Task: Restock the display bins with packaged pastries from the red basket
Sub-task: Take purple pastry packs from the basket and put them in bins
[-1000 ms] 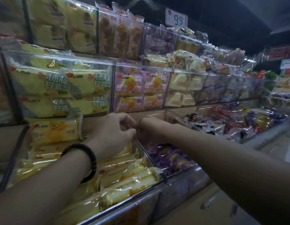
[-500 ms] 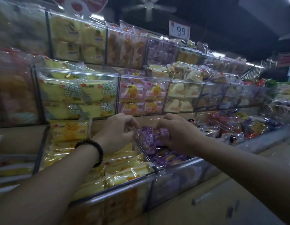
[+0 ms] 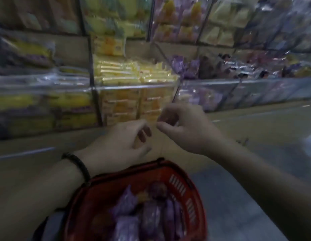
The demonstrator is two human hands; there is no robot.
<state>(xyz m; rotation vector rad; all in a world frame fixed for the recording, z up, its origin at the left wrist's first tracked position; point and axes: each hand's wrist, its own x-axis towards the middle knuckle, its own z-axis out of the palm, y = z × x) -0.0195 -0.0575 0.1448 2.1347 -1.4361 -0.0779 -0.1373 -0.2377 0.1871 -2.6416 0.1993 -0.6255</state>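
Note:
The red basket sits low in view beneath my arms, and several purple packaged pastries lie in it. Above it, both hands hover in front of the display's base. My left hand, with a dark bracelet on the wrist, has loosely curled fingers and holds nothing. My right hand is close beside it, fingers loosely bent, also empty as far as the blur shows. Behind the hands, a clear bin holds purple packs, and the bin to its left holds yellow packs.
More clear bins of yellow, pink and mixed packs rise in tiers above. Beneath the bins runs the beige front of the display. Grey floor lies to the right of the basket. The whole view is motion-blurred.
Both hands have come back down from the purple bin and the purple pack they held is gone from them. The view has tilted down, bringing the red basket into sight.

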